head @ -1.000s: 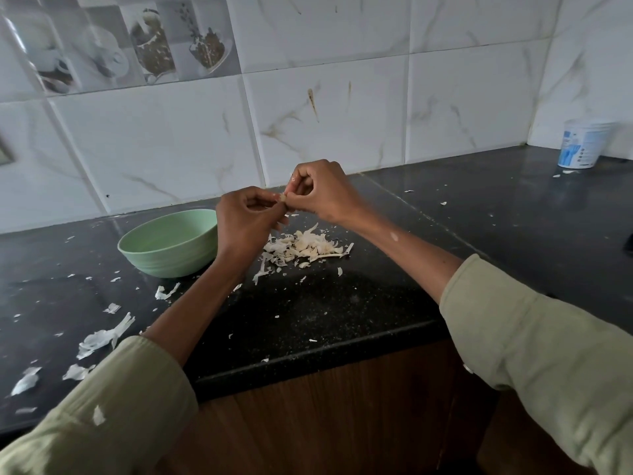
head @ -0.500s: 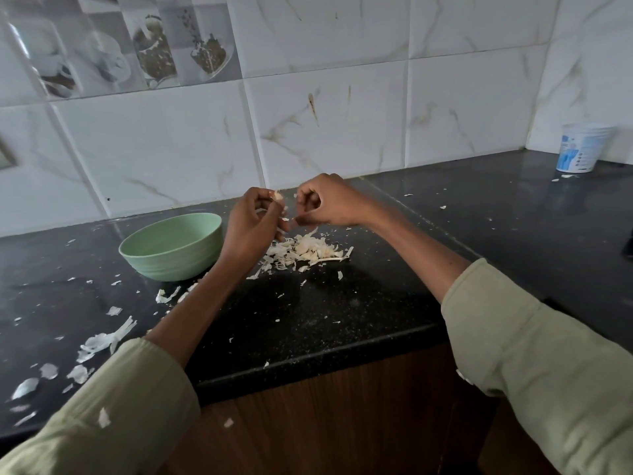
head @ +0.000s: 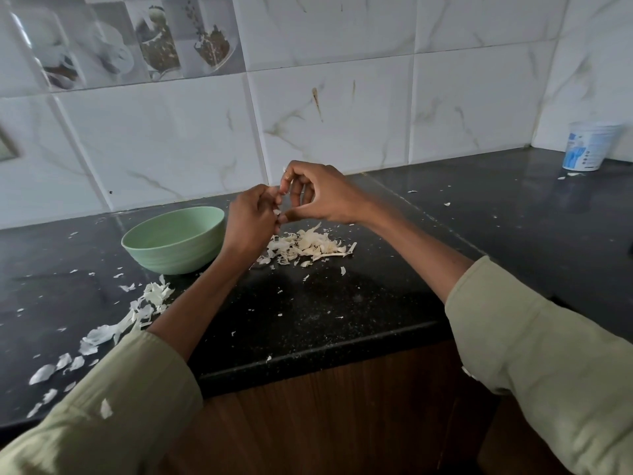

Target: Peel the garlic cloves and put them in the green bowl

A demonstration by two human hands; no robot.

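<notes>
Head view — garlic clove [head: 276, 212] between both hands' fingers [head: 283, 219], orientation hidden

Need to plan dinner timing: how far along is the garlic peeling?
Plenty looks peeled: a pile of skins lies beside the green bowl, with more scraps nearer the counter's edge. In hand: the left hand and right hand work something small between their fingertips. The bowl's inside is hidden, so what is left is unclear.

Left hand [head: 251, 221] and right hand [head: 318, 195] raised, fingertips meeting, fingers curled.
</notes>
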